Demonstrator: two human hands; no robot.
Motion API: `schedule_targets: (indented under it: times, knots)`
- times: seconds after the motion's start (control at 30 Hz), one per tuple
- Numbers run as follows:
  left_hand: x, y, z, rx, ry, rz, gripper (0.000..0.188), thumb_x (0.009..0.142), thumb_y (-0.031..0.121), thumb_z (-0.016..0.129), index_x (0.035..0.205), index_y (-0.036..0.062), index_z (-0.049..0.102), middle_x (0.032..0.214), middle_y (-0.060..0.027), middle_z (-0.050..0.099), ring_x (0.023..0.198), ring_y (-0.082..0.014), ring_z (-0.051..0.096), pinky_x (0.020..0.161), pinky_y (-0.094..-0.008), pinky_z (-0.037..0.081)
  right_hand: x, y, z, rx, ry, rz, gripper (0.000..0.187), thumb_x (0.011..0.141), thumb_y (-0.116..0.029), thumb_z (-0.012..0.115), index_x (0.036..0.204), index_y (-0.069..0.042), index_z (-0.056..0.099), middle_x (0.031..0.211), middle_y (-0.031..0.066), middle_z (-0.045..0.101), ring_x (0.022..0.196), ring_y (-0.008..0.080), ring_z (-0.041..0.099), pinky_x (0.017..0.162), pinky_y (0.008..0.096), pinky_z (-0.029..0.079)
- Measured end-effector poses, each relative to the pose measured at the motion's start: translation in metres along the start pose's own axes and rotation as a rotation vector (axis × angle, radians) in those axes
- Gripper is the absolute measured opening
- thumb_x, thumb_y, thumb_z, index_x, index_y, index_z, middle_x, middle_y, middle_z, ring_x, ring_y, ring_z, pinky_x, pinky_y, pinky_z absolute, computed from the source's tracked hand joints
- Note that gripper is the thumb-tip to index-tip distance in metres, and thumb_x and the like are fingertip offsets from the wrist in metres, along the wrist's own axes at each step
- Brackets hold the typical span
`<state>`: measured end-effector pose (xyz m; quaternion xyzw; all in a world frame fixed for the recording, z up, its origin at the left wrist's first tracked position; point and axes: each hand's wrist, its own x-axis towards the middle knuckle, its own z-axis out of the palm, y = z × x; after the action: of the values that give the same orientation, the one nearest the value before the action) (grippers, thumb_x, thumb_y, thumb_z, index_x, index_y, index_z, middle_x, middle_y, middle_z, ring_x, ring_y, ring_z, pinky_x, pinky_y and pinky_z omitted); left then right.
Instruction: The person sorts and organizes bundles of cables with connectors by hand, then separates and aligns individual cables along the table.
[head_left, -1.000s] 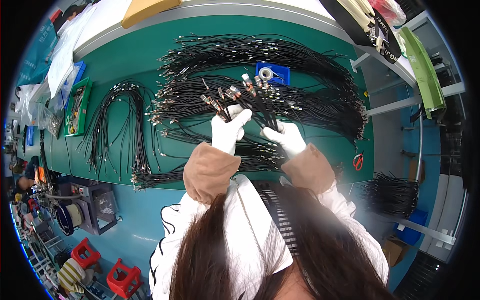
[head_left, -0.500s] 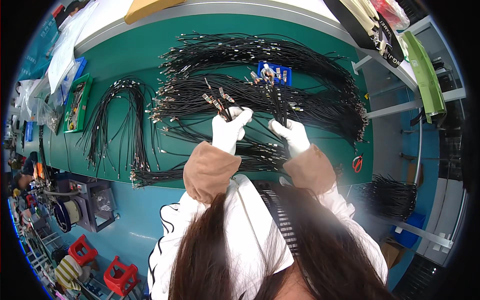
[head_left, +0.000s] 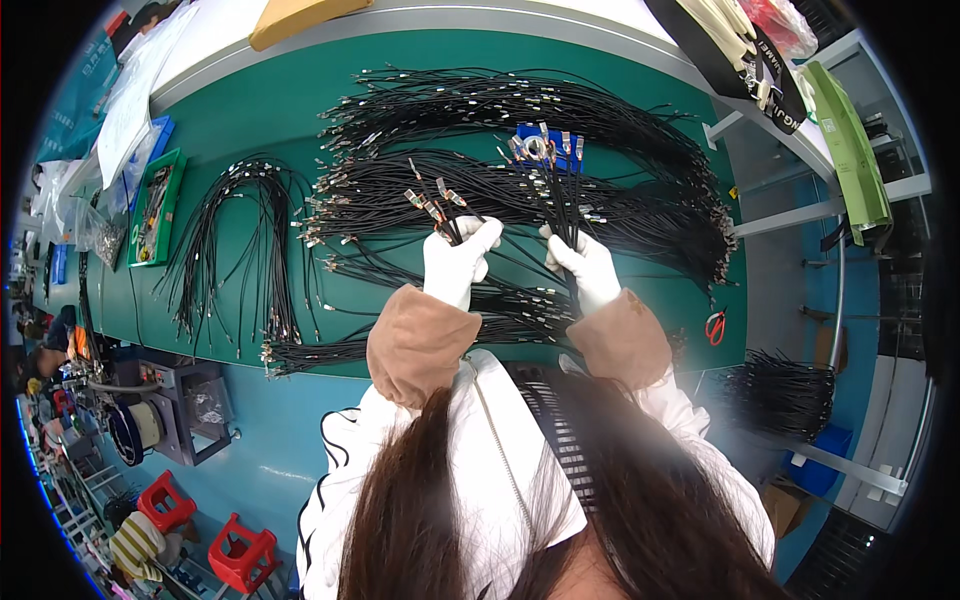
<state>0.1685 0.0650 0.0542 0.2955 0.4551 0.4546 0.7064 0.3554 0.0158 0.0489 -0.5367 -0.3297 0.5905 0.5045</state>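
My gloved left hand (head_left: 460, 250) is closed round a few black cables (head_left: 432, 205), whose tagged, metal-tipped ends stick up above the fingers. To its right, my gloved right hand (head_left: 585, 265) grips another bunch of black cables (head_left: 562, 200), with ends bearing pale tags fanned out at the top. Both hands are raised over the green table (head_left: 240, 130). Beneath and beyond them lie thick bundles of black cables (head_left: 430, 185). A blue tray (head_left: 570, 158) with a clear roll in it sits behind the right bunch, partly covered by it.
Left on the table are another cable bundle (head_left: 250, 185) and a green bin (head_left: 172, 160) of small parts. Red-handled scissors (head_left: 715, 327) lie near the right edge. More cables (head_left: 780, 395) hang beyond that edge. A grey machine (head_left: 185, 400) and red stools (head_left: 242, 553) stand lower left.
The cable ends in my right hand have shifted and spread slightly, and its fingers have moved a little. My left hand stays nearly in place with its cables.
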Motion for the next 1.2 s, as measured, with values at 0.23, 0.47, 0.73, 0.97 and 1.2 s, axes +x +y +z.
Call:
schedule_targets:
  times: [0.23,0.47,0.73,0.97,1.2]
  knots:
    - [0.0,0.002,0.001,-0.019,0.074,-0.031,0.014,0.078,0.011,0.071,0.077,0.0012,0.06,0.065,-0.0028,0.056,0.039,-0.0036,0.035,0.036,-0.0202,0.026,0.002,0.001,-0.003,0.028,0.072,0.043,0.022,0.084,-0.02,0.067,0.095,-0.002,0.062,0.073,-0.0014,0.059,0.064,0.0051,0.053,0.063,0.0196,0.043]
    - [0.002,-0.004,-0.008,-0.068,0.23,-0.086,0.021,0.081,0.02,0.069,0.078,0.0009,0.061,0.061,-0.0005,0.051,0.039,-0.005,0.032,0.037,-0.0207,0.025,-0.007,-0.001,-0.004,-0.01,0.003,0.051,0.023,0.083,-0.017,0.068,0.095,0.002,0.064,0.074,-0.0011,0.058,0.068,0.0054,0.049,0.065,0.0215,0.039]
    - [0.001,-0.002,0.006,-0.098,0.045,0.054,0.025,0.081,0.013,0.068,0.099,-0.0032,0.062,0.07,-0.0037,0.062,0.04,-0.0021,0.035,0.037,-0.0193,0.027,-0.004,0.0,0.0,-0.172,-0.082,0.146,0.02,0.082,-0.015,0.068,0.093,0.001,0.064,0.072,-0.0034,0.055,0.064,0.0046,0.045,0.061,0.0209,0.036]
    - [-0.001,0.009,-0.001,-0.027,0.074,0.057,0.013,0.077,0.007,0.07,0.083,0.0016,0.06,0.071,-0.0042,0.061,0.04,-0.0039,0.038,0.036,-0.0201,0.028,-0.003,-0.012,0.016,-0.273,-0.093,0.148,0.027,0.08,-0.024,0.07,0.09,0.001,0.066,0.072,-0.0036,0.056,0.067,0.0059,0.045,0.061,0.0239,0.038]
    - [-0.002,-0.001,0.011,0.051,0.177,0.109,0.023,0.068,0.012,0.08,0.078,0.0044,0.06,0.061,0.0018,0.055,0.042,-0.0033,0.04,0.036,-0.0197,0.028,-0.011,0.0,0.017,-0.201,-0.031,0.059,0.02,0.077,-0.017,0.072,0.087,0.001,0.068,0.073,-0.0019,0.061,0.065,0.0057,0.049,0.061,0.0243,0.041]
